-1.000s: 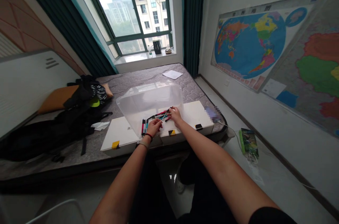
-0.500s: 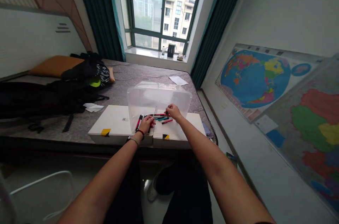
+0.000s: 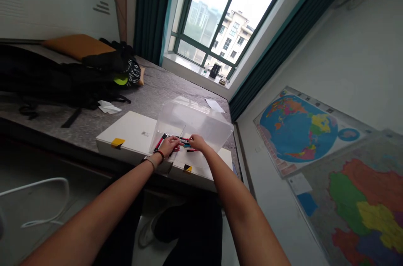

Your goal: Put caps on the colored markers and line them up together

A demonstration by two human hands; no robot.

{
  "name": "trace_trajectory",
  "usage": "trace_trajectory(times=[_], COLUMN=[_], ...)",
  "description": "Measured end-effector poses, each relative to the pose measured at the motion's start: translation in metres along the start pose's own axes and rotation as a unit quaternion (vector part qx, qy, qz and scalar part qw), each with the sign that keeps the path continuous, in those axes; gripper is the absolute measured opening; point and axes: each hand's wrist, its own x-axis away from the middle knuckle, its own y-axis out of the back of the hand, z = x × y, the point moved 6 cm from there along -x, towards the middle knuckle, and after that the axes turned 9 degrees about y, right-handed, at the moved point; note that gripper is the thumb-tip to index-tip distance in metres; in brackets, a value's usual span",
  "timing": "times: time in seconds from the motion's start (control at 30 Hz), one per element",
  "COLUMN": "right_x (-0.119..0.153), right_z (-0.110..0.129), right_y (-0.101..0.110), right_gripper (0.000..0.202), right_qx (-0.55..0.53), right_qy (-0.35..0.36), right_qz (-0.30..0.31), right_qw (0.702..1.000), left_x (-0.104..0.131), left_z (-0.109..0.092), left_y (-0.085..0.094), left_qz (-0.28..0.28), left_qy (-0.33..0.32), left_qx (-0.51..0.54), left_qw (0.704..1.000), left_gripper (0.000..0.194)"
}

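Note:
A clear plastic bin (image 3: 198,119) stands tipped up on two flat white boxes (image 3: 126,129), its open side toward me. Several pens (image 3: 191,150), red, black and teal, lie in and before it. My left hand (image 3: 169,146) is at the left part of the pens, fingers closed around something I cannot make out, with a red item beside the fingertips. My right hand (image 3: 197,142) has its fingers pressed together over the right end of the pens; what it holds, if anything, is hidden.
Black bags (image 3: 63,77) and an orange cushion (image 3: 78,47) lie on the left of the bed. A crumpled tissue (image 3: 108,107) is left of the boxes, a white sheet (image 3: 214,105) behind the bin. Maps (image 3: 296,127) hang on the right wall.
The view has tilted and turned, so the room appears slanted. My right hand has come lower, nearer the pens and my left hand, which stays at the left part of the pens.

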Motion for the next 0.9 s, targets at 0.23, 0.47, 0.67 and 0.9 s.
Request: trace_trajectory(times=[0.23, 0.47, 0.67, 0.9], right_x=[0.004, 0.005, 0.003, 0.003], right_z=[0.013, 0.022, 0.023, 0.025], right_y=[-0.012, -0.014, -0.012, -0.015], right_gripper=[0.019, 0.016, 0.018, 0.017], right_qx=[0.129, 0.116, 0.118, 0.144], right_qy=[0.111, 0.129, 0.115, 0.125], right_qz=[0.071, 0.047, 0.047, 0.034], right_qw=[0.983, 0.984, 0.985, 0.981], left_x=[-0.002, -0.003, -0.004, -0.001], left_z=[0.001, 0.003, 0.003, 0.000], left_y=[0.002, 0.002, 0.004, 0.002], left_qz=[0.002, 0.002, -0.001, 0.001], left_qy=[-0.003, -0.002, -0.003, -0.001], left_qx=[-0.013, -0.007, -0.002, 0.003], left_qw=[1.000, 1.000, 1.000, 1.000], left_gripper=[0.043, 0.041, 0.040, 0.040])
